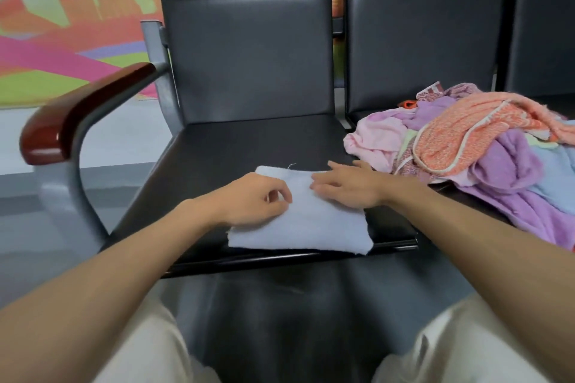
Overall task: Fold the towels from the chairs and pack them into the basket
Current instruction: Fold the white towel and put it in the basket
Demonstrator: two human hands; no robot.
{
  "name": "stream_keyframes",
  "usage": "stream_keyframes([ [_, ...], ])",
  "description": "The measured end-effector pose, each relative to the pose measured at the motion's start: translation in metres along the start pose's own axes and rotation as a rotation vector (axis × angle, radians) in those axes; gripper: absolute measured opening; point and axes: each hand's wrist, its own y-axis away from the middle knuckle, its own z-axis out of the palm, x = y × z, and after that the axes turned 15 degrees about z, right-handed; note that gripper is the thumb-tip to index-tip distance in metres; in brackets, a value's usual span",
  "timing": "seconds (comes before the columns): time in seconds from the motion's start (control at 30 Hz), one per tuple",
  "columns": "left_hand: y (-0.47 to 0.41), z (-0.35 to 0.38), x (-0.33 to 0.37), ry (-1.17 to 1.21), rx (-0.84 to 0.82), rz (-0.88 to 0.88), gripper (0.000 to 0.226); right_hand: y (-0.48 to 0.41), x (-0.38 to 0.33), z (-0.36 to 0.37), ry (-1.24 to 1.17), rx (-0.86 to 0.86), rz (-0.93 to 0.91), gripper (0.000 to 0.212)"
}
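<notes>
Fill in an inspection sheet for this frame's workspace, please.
Surface: black chair seat, towel laid at its front edge.
Job's things: light blue towel lying flat; unfolded towel pile on the next seat; basket not in view.
Clutter: nothing seen.
Grippers: left hand curled on the light blue towel, grip unclear; right hand flat, fingers pressing it.
Cables: nothing seen.
Surroundings: wooden armrest at left, colourful wall mural, grey floor.
</notes>
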Motion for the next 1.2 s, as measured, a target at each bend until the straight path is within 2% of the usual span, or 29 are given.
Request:
stream_keyframes([
  [0.07,0.013,-0.001,-0.003,0.072,0.035,0.025,0.009,-0.006,-0.016,0.003,0.002,0.022,-0.028,0.037],
  [0.13,0.023,-0.002,-0.008,0.083,0.028,0.050,0.009,-0.008,-0.027,0.004,0.073,0.123,-0.061,0.036],
  [0.2,0.031,-0.002,-0.013,0.093,-0.010,0.049,0.019,-0.005,-0.031,0.005,0.106,0.208,-0.117,0.039],
  [0.27,0.037,-0.001,-0.015,0.092,-0.080,0.034,0.034,0.004,-0.031,0.005,0.024,0.233,-0.181,0.039],
  [0.33,0.042,0.002,-0.018,0.017,-0.153,0.033,0.057,0.014,-0.026,0.007,-0.080,0.188,-0.204,0.041],
  [0.4,0.045,0.007,-0.021,-0.133,-0.181,0.087,0.074,0.025,-0.018,0.009,-0.052,0.088,-0.164,0.052],
  [0.47,0.045,0.010,-0.023,-0.183,-0.156,0.139,0.069,0.033,-0.010,0.012,0.079,-0.020,-0.123,0.068],
  [0.57,0.046,0.005,-0.024,-0.040,-0.074,0.124,0.045,0.040,-0.004,0.017,0.168,-0.047,-0.119,0.082],
  [0.7,0.049,-0.002,-0.027,0.207,0.074,0.043,0.027,0.041,-0.005,0.016,0.050,0.050,-0.132,0.055],
  [0.87,0.047,-0.005,-0.025,0.421,0.309,-0.061,0.018,0.039,-0.002,-0.004,-0.153,0.148,-0.118,0.022],
  [1.03,0.036,-0.007,-0.027,0.680,0.480,-0.241,0.020,0.035,-0.001,-0.015,-0.582,0.050,-0.035,0.018],
  [1.1,0.028,-0.004,-0.030,0.783,0.526,-0.347,0.024,0.025,0.000,-0.015,-0.671,0.028,0.025,0.017],
  [1.13,0.024,-0.003,-0.032,0.779,0.529,-0.397,0.024,0.020,0.000,-0.013,-0.672,0.032,0.051,0.016],
  [1.2,0.017,0.000,-0.040,0.564,0.450,-0.465,0.026,0.007,0.003,-0.007,-0.532,0.087,0.069,0.015],
])
